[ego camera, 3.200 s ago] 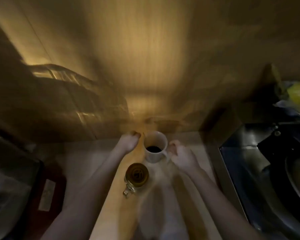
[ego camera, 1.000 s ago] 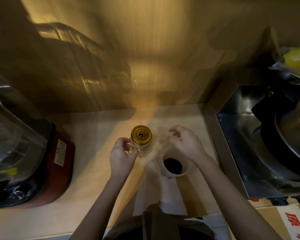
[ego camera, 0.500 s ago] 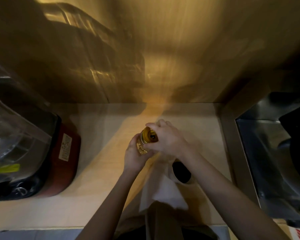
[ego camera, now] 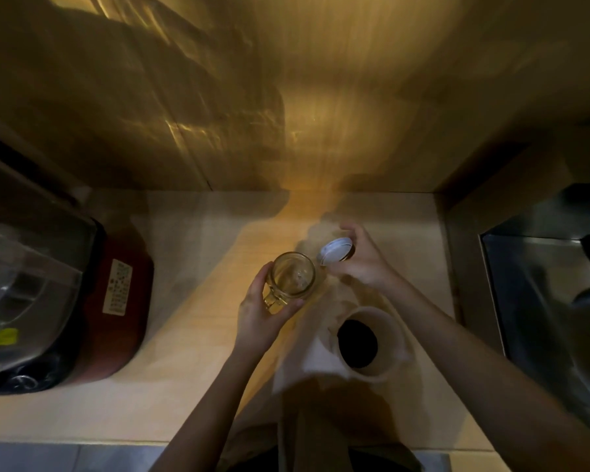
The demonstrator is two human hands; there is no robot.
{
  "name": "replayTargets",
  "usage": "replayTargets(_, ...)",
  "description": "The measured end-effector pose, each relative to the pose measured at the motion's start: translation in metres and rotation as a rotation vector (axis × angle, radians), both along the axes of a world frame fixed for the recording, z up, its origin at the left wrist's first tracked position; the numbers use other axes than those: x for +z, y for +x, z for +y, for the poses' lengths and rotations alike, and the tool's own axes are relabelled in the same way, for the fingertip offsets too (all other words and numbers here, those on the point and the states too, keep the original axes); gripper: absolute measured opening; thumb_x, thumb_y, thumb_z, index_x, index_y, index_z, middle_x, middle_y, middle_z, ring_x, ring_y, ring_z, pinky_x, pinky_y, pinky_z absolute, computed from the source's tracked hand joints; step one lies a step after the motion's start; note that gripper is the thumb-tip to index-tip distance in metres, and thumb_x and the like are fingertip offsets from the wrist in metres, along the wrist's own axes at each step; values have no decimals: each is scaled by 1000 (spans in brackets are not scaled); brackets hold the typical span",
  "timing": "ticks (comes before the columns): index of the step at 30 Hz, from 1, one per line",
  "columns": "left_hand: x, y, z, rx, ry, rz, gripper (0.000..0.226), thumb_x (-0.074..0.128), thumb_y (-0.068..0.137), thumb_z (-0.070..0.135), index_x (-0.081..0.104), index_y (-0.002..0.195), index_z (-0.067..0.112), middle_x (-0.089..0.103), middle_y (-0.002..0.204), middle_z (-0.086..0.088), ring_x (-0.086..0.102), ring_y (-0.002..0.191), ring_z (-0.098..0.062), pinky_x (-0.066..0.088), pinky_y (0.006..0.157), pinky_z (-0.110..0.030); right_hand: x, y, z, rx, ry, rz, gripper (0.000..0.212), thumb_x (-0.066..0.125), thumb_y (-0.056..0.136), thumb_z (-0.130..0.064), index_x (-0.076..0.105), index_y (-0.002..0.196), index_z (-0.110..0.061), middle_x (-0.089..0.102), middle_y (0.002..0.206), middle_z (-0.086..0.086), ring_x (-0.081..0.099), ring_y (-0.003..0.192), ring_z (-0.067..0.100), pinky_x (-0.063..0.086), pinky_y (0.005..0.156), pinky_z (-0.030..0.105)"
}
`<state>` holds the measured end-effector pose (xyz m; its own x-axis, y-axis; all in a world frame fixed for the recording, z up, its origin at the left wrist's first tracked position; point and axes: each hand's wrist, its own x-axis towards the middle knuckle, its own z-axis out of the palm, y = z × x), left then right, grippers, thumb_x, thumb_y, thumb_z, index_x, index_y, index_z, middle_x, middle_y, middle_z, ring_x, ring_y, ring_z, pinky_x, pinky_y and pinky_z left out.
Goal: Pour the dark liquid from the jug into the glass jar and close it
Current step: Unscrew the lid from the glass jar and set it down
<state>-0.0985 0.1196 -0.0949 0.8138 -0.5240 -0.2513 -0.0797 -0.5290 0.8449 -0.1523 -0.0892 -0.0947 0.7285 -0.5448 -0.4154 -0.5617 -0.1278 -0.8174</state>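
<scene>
A small glass jar (ego camera: 293, 274) with a side handle stands open and looks empty at the middle of the pale wooden counter (ego camera: 171, 386). My left hand (ego camera: 259, 316) wraps around its handle side. Just right of the jar, my right hand (ego camera: 363, 262) holds the jar's lid (ego camera: 335, 251) tilted, its white underside showing. The white jug (ego camera: 375, 345) with dark liquid inside sits on the counter near me, under my right forearm.
A red and black appliance (ego camera: 82, 301) with a clear cover fills the counter's left end. A steel sink (ego camera: 552, 301) lies to the right. A wood-panelled wall (ego camera: 321, 97) closes the back. A white cloth (ego camera: 307, 362) lies beside the jug.
My right hand twisted the lid off the jar and moved it to the right. The jar now stands open in my left hand.
</scene>
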Motion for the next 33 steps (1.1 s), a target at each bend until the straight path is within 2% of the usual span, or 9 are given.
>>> replayTargets(6, 0, -1, 0, 1, -10, 17, 87, 75, 63, 40, 35, 138, 22, 50, 139, 0, 44, 126, -8, 41, 103, -32, -24, 3, -7, 348, -396, 107, 90, 82, 61, -12, 38, 139, -10, 45, 138, 9, 38, 127, 27, 33, 103, 32)
replayTargets(9, 1, -1, 0, -7, -5, 19, 90, 74, 62, 45, 34, 138, 22, 50, 139, 1, 43, 126, -7, 41, 103, -33, -28, 3, -3, 449, -528, 196, 79, 74, 70, -16, 36, 140, -14, 44, 140, 4, 36, 127, 24, 31, 105, 31)
replayTargets(12, 3, 0, -1, -19, 0, 16, 92, 71, 59, 51, 33, 138, 23, 50, 139, 2, 43, 126, -8, 42, 103, -35, -31, 5, -2, 513, -586, 259, 71, 69, 76, -18, 37, 139, -17, 44, 139, 3, 36, 127, 23, 31, 104, 29)
replayTargets(16, 4, -1, -1, -21, -10, 9, 86, 75, 63, 41, 35, 137, 23, 51, 133, 7, 43, 122, -6, 41, 98, -30, -20, 4, -4, 554, -588, 285, 80, 73, 75, -24, 31, 143, -15, 39, 143, 5, 32, 131, 25, 28, 108, 31)
replayTargets(19, 4, -1, -1, -18, -13, 7, 83, 76, 66, 36, 35, 137, 22, 51, 133, 5, 44, 123, -10, 40, 98, -28, -7, 5, -8, 511, -491, 276, 70, 72, 74, -20, 43, 136, -10, 47, 136, 11, 40, 126, 29, 37, 103, 33)
replayTargets(24, 3, -1, -2, -47, 19, -37, 85, 75, 68, 35, 34, 139, 14, 50, 139, -6, 46, 127, -20, 35, 96, -23, 24, -5, -5, 262, -160, 179, 27, 68, 82, -15, 63, 108, -9, 61, 97, 5, 58, 94, 20, 43, 72, 25)
replayTargets(27, 3, 2, -5, -78, 83, -86, 84, 74, 69, 34, 33, 139, 10, 49, 139, -11, 46, 126, -26, 37, 96, -26, 48, -25, 3, 107, 48, 29, 12, 66, 84, -14, 64, 96, -11, 63, 90, 8, 59, 82, 17, 46, 76, 26)
replayTargets(30, 4, 2, -7, -109, 133, -96, 83, 71, 71, 35, 30, 140, 11, 46, 140, -14, 46, 126, -30, 38, 98, -33, 56, -54, 16, -30, 44, -69, 6, 61, 86, -7, 65, 89, -10, 61, 72, 0, 56, 67, 12, 45, 66, 17)
replayTargets(33, 7, 1, -8, -125, 167, -92, 83, 69, 73, 35, 27, 141, 10, 42, 142, -17, 43, 127, -32, 37, 99, -37, 45, -83, 31, -197, 14, -131, 17, 56, 87, -2, 64, 77, -14, 63, 72, -1, 58, 78, 18, 46, 79, 30)
